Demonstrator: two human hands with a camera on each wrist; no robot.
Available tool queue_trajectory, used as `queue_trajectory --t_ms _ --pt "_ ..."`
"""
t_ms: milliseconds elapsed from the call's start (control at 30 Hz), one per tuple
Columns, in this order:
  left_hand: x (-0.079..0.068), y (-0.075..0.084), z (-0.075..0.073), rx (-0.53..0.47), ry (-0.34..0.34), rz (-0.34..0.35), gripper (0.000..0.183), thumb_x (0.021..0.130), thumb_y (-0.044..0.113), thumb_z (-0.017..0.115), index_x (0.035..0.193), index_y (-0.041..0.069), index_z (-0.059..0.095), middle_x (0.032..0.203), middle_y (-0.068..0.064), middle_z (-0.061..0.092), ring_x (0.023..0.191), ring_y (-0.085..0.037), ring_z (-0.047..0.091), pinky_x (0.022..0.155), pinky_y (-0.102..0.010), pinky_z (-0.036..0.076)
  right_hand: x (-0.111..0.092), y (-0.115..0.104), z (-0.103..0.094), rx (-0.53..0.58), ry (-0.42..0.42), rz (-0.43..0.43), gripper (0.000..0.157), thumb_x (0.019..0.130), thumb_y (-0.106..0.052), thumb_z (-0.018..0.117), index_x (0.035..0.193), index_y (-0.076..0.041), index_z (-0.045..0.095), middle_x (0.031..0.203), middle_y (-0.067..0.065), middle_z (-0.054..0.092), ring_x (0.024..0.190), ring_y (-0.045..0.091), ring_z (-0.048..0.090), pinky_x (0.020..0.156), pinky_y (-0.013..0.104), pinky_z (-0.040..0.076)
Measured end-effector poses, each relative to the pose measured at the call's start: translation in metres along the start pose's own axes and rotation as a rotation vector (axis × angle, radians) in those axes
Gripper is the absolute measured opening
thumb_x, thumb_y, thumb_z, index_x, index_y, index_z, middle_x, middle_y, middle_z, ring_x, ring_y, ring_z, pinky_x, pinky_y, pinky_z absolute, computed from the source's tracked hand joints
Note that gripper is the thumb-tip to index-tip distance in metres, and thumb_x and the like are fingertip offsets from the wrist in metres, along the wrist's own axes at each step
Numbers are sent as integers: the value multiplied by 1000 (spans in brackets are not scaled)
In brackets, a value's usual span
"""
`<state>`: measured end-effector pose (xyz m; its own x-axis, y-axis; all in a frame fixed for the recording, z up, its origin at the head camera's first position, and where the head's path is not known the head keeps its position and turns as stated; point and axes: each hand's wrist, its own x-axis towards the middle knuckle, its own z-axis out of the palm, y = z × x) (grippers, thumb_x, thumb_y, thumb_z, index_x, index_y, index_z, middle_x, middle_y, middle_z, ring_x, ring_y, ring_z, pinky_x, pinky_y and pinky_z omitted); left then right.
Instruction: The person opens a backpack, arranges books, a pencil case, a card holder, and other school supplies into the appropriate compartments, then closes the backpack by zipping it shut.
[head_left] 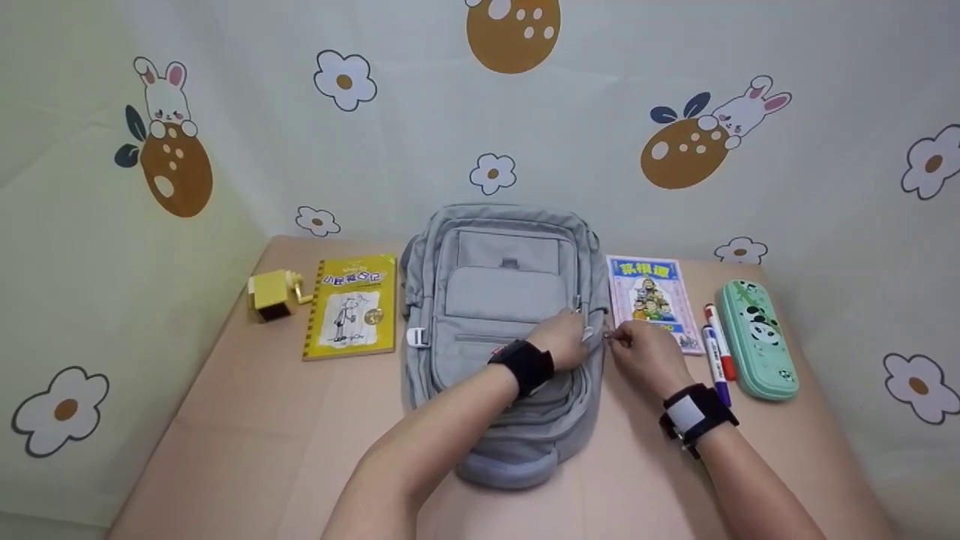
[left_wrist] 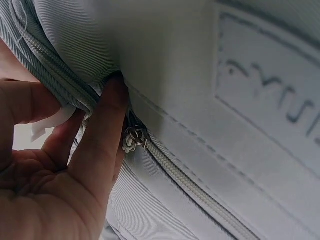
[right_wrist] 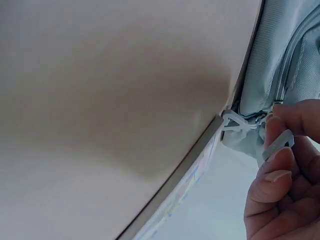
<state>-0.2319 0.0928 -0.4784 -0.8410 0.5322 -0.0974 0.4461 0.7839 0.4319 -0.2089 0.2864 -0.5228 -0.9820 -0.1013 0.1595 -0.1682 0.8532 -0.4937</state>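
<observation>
A grey backpack (head_left: 502, 292) lies flat on the table, front side up. My left hand (head_left: 559, 341) is at its right side; in the left wrist view its thumb and fingers pinch the bag's edge beside a zipper, with a pale pull tab (left_wrist: 52, 124) between them. A metal zipper slider (left_wrist: 134, 137) sits close to those fingers. At the bag's right edge, my right hand (head_left: 652, 356) pinches a grey zipper pull (right_wrist: 280, 144) between thumb and fingers. Another zipper pull (right_wrist: 234, 120) hangs beside it. The fingers partly hide the sliders.
Left of the bag lie a yellow book (head_left: 352, 307) and a yellow pencil sharpener (head_left: 271, 295) with a crank. To the right are a pink-and-blue book (head_left: 651, 292), two markers (head_left: 716, 341) and a green panda pencil case (head_left: 759, 341). A patterned curtain (head_left: 420, 112) stands behind.
</observation>
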Motion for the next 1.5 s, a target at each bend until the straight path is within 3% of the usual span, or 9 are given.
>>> queue_trajectory --t_ms 367,533,700,800,900,1067,1167,1367,1500 --pt "-4 3 2 47 35 2 24 92 14 65 112 2 67 110 -11 65 95 -25 66 84 -36 55 -23 -14 -8 -76 -28 -127 10 85 -6 71 79 -14 71 73 -4 64 63 12 56 61 34 48" --pt "-7 2 1 43 50 37 28 92 17 65 114 0 65 109 -12 64 97 -25 64 87 -36 54 -25 -15 -9 -71 -42 -123 7 86 -6 72 83 -12 73 77 -2 68 66 15 61 64 37 52" --pt "-26 3 -2 -9 17 87 36 92 23 67 118 -1 62 112 -12 64 101 -24 62 91 -35 52 -27 -12 -8 -81 -25 -99 5 89 -7 72 92 -10 75 88 5 73 80 25 69 74 45 55" --pt "-43 6 -1 -16 -16 100 50 91 34 71 126 1 57 117 -11 61 103 -22 62 92 -33 52 -29 -9 -8 -92 -27 -82 8 90 -7 72 98 -7 76 94 9 74 86 30 70 78 48 55" --pt "-58 10 1 -2 -44 103 58 87 45 75 123 5 56 115 -7 61 99 -18 61 88 -31 53 -30 -7 -9 -107 -26 -85 10 92 -8 72 100 -5 76 96 11 75 88 31 71 79 50 55" --pt "-66 13 3 111 -57 130 30 93 40 70 90 11 62 94 -4 63 78 -18 60 69 -33 54 -30 -4 -11 -103 4 -105 10 92 -8 72 100 -6 77 95 12 75 87 31 71 80 50 55" --pt "-64 14 4 175 -68 131 27 98 31 64 78 12 61 85 -4 64 70 -21 60 61 -35 52 -31 -3 -11 -102 15 -113 10 92 -9 72 100 -6 77 95 12 75 87 32 71 79 50 55" --pt "-63 15 6 270 -99 140 10 94 18 65 89 10 68 86 -4 66 74 -21 64 64 -35 54 -33 -3 -11 -134 26 -128 5 92 -10 73 92 -7 76 86 10 74 79 30 70 72 48 54" --pt "-63 16 7 232 -131 125 10 96 18 63 90 11 68 89 -3 66 77 -20 63 68 -33 54 -37 -4 -14 -138 9 -125 4 92 -8 72 91 -7 76 86 9 73 78 29 69 71 48 54"
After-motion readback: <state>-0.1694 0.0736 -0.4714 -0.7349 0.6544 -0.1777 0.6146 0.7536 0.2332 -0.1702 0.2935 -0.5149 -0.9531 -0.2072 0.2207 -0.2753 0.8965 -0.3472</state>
